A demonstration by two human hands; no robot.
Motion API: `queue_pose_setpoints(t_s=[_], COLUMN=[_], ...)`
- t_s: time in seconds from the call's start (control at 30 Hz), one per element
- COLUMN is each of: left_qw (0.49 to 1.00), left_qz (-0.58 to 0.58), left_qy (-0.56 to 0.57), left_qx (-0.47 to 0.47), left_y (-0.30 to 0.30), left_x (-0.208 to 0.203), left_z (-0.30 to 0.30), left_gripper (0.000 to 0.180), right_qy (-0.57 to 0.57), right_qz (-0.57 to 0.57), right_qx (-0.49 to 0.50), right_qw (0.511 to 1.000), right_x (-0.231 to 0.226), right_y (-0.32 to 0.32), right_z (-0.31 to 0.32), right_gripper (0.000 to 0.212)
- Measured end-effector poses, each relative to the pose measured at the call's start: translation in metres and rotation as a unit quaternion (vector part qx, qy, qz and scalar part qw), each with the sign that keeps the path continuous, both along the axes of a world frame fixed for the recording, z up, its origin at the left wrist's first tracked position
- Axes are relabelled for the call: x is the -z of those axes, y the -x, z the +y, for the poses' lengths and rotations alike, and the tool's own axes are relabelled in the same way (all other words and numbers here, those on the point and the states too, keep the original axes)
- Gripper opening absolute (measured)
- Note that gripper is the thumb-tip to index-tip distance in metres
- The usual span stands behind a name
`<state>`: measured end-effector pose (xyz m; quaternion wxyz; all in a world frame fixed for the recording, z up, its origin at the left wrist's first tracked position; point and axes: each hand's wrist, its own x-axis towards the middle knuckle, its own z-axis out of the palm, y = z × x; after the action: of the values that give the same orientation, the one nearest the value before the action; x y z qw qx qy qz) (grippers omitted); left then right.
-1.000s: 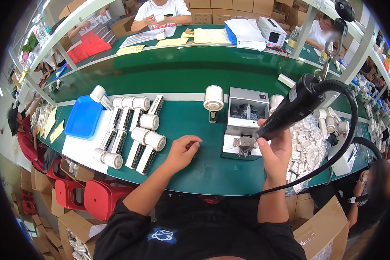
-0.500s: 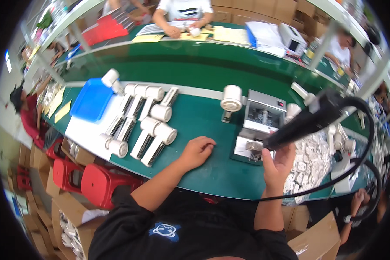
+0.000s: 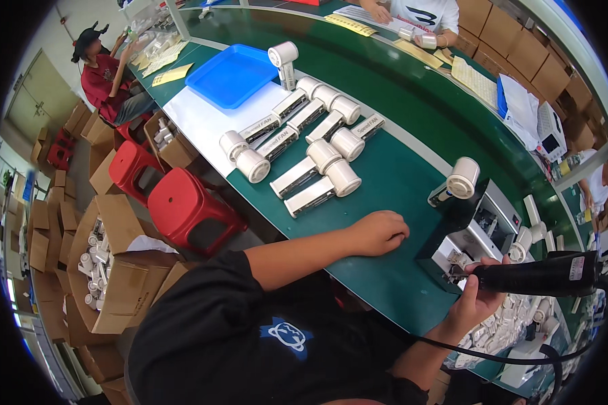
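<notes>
Right grip (image 3: 476, 304) pinching the black electric driver (image 3: 537, 275) near its nose, thumb on the near side, fingers mostly behind. Driver: slim cylinder, matte black, pale label by the rear, lying close to level. Nose is at the near end of the screw feeder (image 3: 479, 237), right part of worktop (image 3: 398, 172); can't tell if the bit touches. Black cable (image 3: 513, 360) crosses the right forearm. Left grip (image 3: 380, 233) curled in a loose fist, resting just inside the near edge, between feeder and fans.

Feeder: silver and black box, open top bay, red switch. Heap of white plastic parts (image 3: 496, 332) by the near edge, right of feeder. One white handheld fan (image 3: 464, 179) stands just off the feeder's far-left corner. More white fans (image 3: 323, 154) lie in rows over the left half, some on a white sheet (image 3: 196, 118); blue tray (image 3: 216, 74) beyond them, toward the far-left corner.

Vs half a second ago: view swung left, worktop now slants down to the right. Driver still at feeder's near end, left grip still down, fan rows unchanged. Red-shirted co-worker (image 3: 105, 84) past the left end more fully in view.
</notes>
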<state>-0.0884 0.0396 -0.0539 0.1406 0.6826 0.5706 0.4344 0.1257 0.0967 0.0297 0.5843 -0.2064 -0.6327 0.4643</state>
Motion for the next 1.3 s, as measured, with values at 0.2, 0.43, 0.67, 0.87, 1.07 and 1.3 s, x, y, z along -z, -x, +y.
queue_pose_setpoints(t_s=[0.2,0.43,0.67,0.87,1.07,1.3], left_qw=[1.0,0.999,0.999,0.999,0.998,0.996], left_qz=[-0.01,-0.004,0.036,-0.015,0.001,-0.013], left_qy=[-0.011,0.006,0.023,0.036,0.048,0.04], left_qx=[-0.001,0.042,-0.034,-0.012,-0.051,-0.072], left_y=[-0.002,-0.01,0.008,-0.006,-0.009,-0.01], left_x=[0.003,-0.003,-0.004,-0.013,-0.013,-0.009], left_z=[-0.004,0.01,-0.001,0.006,0.004,0.004], left_gripper=[0.008,0.01,0.007,0.006,0.006,0.01], right_qy=[0.043,0.001,-0.084,0.04,-0.056,-0.06], right_qz=[-0.03,-0.058,0.103,0.157,-0.444,-0.576], right_qx=[0.012,0.069,0.197,0.312,0.347,0.338], right_qw=[0.999,0.996,0.971,0.936,0.824,0.742], right_x=[-0.007,-0.006,-0.04,-0.066,0.049,0.062], right_y=[-0.001,-0.028,-0.033,-0.098,-0.115,-0.109], right_z=[-0.001,0.009,0.065,0.212,0.358,0.344], right_gripper=[0.066,0.059,0.025,0.017,0.051,0.049])
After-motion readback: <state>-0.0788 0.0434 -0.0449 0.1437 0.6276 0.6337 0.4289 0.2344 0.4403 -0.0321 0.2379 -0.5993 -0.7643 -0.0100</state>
